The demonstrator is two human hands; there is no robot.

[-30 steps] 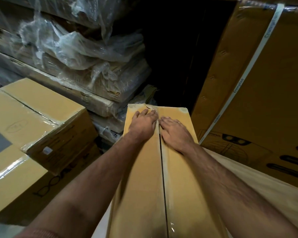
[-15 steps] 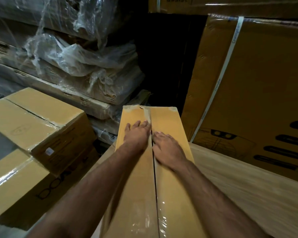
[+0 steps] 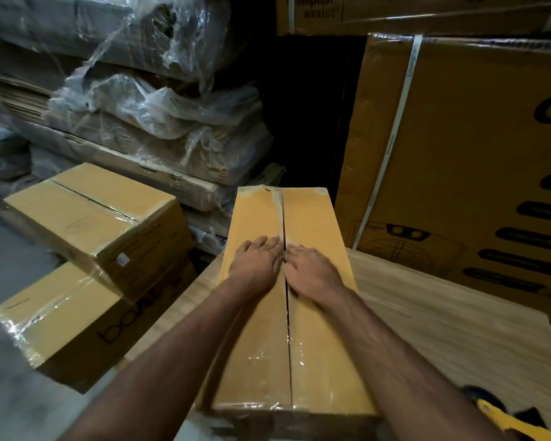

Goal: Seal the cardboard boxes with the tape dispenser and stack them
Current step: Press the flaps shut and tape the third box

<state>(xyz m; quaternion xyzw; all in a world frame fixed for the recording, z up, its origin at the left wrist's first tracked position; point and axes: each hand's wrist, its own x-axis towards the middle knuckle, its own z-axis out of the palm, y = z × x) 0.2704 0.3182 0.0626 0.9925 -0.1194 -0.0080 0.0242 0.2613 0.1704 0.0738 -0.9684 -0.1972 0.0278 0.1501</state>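
At your nine o'clock two sealed cardboard boxes sit stacked on the floor; the upper box (image 3: 89,218) rests skewed on the lower box (image 3: 64,319), and both glisten with clear tape along their seams; the lower one carries dark lettering on its side. Behind them, towards ten and eleven o'clock, flat cartons wrapped in torn plastic film (image 3: 147,109) pile up high.

Straight ahead at twelve o'clock the long cardboard box (image 3: 258,342) lies lengthwise away from you on the wooden table (image 3: 442,313); its two top flaps meet in a dark centre seam, with clear tape shining near the close end. Your left hand (image 3: 255,265) lies flat on the left flap, fingers straight and together, pressing down just beside the seam; your right hand (image 3: 312,272) lies flat on the right flap in the same way, fingers spread slightly; the two hands almost touch across the seam, and neither holds anything.

At two o'clock a large printed carton (image 3: 477,154) stands upright behind the table, bound by a white strap (image 3: 395,144); at five o'clock a yellow object (image 3: 503,418) pokes into the corner, too cropped to identify.
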